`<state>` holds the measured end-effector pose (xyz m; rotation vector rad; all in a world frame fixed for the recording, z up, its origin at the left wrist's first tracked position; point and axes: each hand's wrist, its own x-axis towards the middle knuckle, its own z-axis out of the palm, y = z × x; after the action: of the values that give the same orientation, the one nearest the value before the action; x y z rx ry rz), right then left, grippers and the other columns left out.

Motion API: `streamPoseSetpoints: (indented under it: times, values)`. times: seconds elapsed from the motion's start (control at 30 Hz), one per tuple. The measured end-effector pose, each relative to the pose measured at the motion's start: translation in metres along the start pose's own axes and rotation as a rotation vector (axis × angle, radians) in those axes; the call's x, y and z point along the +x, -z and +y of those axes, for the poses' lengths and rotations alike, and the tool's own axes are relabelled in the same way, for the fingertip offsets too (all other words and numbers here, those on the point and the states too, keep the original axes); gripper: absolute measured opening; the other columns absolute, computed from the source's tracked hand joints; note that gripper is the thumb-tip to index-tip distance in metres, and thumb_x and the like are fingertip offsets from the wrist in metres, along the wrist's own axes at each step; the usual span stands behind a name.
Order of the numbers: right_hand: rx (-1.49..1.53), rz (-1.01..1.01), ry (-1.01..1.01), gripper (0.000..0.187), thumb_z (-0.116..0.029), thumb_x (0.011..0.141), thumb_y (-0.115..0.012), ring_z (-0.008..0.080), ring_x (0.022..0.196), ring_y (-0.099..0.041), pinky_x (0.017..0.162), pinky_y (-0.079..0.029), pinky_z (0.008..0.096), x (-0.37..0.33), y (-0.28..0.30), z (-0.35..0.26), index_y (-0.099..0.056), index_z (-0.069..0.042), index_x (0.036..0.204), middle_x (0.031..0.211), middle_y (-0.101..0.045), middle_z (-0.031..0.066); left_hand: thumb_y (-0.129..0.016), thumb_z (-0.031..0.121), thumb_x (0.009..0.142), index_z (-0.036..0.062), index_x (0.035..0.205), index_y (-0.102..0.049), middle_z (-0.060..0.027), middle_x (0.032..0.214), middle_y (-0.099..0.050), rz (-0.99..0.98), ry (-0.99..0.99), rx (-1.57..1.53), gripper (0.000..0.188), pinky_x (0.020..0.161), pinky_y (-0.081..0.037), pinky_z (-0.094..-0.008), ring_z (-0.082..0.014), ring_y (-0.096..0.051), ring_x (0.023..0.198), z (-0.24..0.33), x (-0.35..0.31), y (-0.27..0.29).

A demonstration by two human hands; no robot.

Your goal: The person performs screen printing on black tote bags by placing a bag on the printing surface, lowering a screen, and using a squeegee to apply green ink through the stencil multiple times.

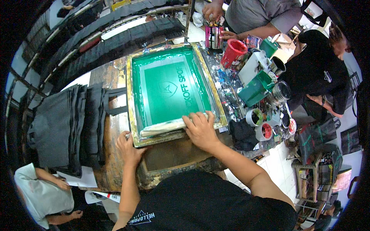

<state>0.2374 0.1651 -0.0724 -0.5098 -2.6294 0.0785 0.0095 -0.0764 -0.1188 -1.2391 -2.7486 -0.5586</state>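
A screen printing frame (pixel 130 101) with a yellowed, ink-stained rim lies in front of me on the wooden table. Its mesh (pixel 158 81) is green with wet ink, thickest along the borders, and carries a shield mark and lettering. Across the near end of the mesh lies a squeegee (pixel 162 128) with a pale handle. My right hand (pixel 202 131) is closed over the squeegee's right end, fingers curled on top. At the frame's near left corner, my left hand (pixel 130 148) grips the edge, its fingers on the left side and thumb at the near side.
Dark fabric bags (pixel 58 127) lie stacked at left. A red bucket (pixel 233 53), a green container (pixel 256 89), tape rolls (pixel 264 132) and a black cloth (pixel 243 134) crowd the right side. Co-workers stand at the far side, right and lower left. Racks (pixel 111 42) hold dark fabric behind.
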Motion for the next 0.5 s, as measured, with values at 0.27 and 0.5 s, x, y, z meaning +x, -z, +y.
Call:
streamPoseSetpoints:
  times: [0.27, 0.5]
  values:
    - [0.065, 0.032, 0.007, 0.043, -0.020, 0.086, -0.074, 0.0292, 0.114, -0.057, 0.105, -0.031, 0.0584, 0.023, 0.026, 0.001, -0.063, -0.012, 0.126, 0.114, -0.061, 0.0091, -0.101, 0.042, 0.054, 0.0048, 0.135, -0.068, -0.0108, 0.123, -0.063, 0.129, -0.002, -0.153, 0.095, 0.110, -0.032, -0.0504, -0.0327, -0.052, 0.117, -0.012, -0.012, -0.013]
    - [0.008, 0.193, 0.043, 0.048, -0.043, 0.085, -0.078, 0.0299, 0.105, -0.057, 0.102, -0.033, 0.0564, 0.068, 0.080, -0.006, -0.066, -0.009, 0.118, 0.106, -0.061, 0.0101, -0.097, 0.022, 0.073, -0.0034, 0.151, -0.051, -0.0143, 0.131, -0.065, 0.393, 0.098, -0.978, 0.094, 0.102, -0.050, -0.0401, -0.0264, -0.062, 0.118, 0.030, 0.011, 0.012]
